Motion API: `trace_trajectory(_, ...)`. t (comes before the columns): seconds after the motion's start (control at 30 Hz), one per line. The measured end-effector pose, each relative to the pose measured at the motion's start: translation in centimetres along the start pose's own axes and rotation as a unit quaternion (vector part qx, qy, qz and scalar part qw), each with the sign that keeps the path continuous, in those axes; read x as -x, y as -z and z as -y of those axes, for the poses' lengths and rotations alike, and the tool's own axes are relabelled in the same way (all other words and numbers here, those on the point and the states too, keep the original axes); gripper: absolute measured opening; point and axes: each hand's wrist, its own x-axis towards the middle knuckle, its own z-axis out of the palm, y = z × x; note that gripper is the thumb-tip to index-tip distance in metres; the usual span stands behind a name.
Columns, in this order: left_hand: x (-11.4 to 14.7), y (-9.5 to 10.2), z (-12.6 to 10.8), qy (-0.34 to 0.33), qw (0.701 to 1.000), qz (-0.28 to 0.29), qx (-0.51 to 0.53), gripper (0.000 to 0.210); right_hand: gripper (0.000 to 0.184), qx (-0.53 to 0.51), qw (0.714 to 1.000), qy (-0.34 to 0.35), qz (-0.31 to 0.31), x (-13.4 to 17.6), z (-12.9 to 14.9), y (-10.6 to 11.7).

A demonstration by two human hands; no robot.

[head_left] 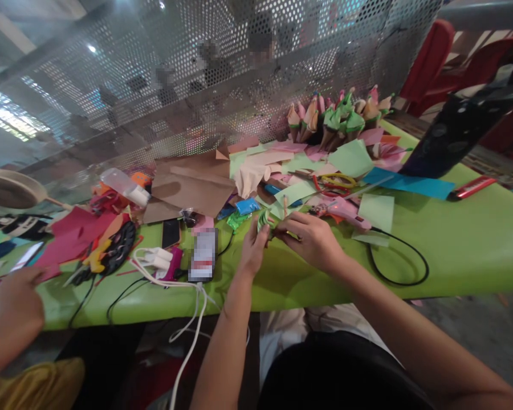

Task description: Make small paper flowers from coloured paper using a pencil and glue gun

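Observation:
My left hand (255, 248) is closed around a small piece of folded green paper (264, 219), with its layered edges showing above the thumb. Right beside it, my right hand (310, 238) has its fingers pinched together near the paper's lower side. What those fingers grip is hidden. A thin tan tip (285, 204) sticks up just behind the right fingers, and I cannot tell whether it is held. Both hands are above the front part of the green table (461, 245). A pink glue gun (346, 213) lies to the right of my right hand, its black cord looping on the table.
Several paper cones (344, 119) stand at the back by the perforated metal screen (154, 108). Paper sheets (353, 156) lie before them. A dark tumbler (448, 134) and a red cutter (472, 187) are rightward. Leftward are a charging phone (203, 254) and another person's hand (15, 302).

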Motion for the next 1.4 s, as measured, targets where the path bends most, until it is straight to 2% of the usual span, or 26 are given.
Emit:
trace_trajectory(0.27,0.1,0.0,0.3,0.001,1.000,0.027,0.015,0.040,0.024,0.098,0.994,0.044,-0.010,0.0,0.1,-0.7)
trace_trajectory(0.4,0.1,0.0,0.4,-0.002,0.999,0.034,0.027,0.043,0.025,0.110,0.994,0.025,0.002,0.0,0.2,-0.7)
trace_trajectory(0.77,0.0,-0.1,0.3,-0.002,0.999,0.046,0.017,0.038,0.017,0.072,0.997,-0.013,-0.010,0.1,0.2,-0.8)
trace_trajectory(1.0,0.0,0.0,0.3,0.001,0.999,0.026,0.029,0.035,0.010,-0.029,0.997,-0.068,-0.023,-0.1,0.3,0.2)
trace_trajectory(1.1,0.1,0.0,0.3,0.001,0.999,0.026,0.020,0.038,0.009,-0.045,0.997,-0.062,-0.015,-0.1,0.2,0.3)
trace_trajectory(1.27,0.0,0.0,0.5,-0.032,0.999,0.041,0.003,0.040,0.007,0.013,0.999,-0.038,0.000,-0.1,-0.2,0.1)
trace_trajectory(1.4,0.0,-0.1,0.1,-0.054,0.997,0.049,-0.039,0.044,0.011,0.100,0.994,0.002,0.040,-0.4,-0.2,0.4)
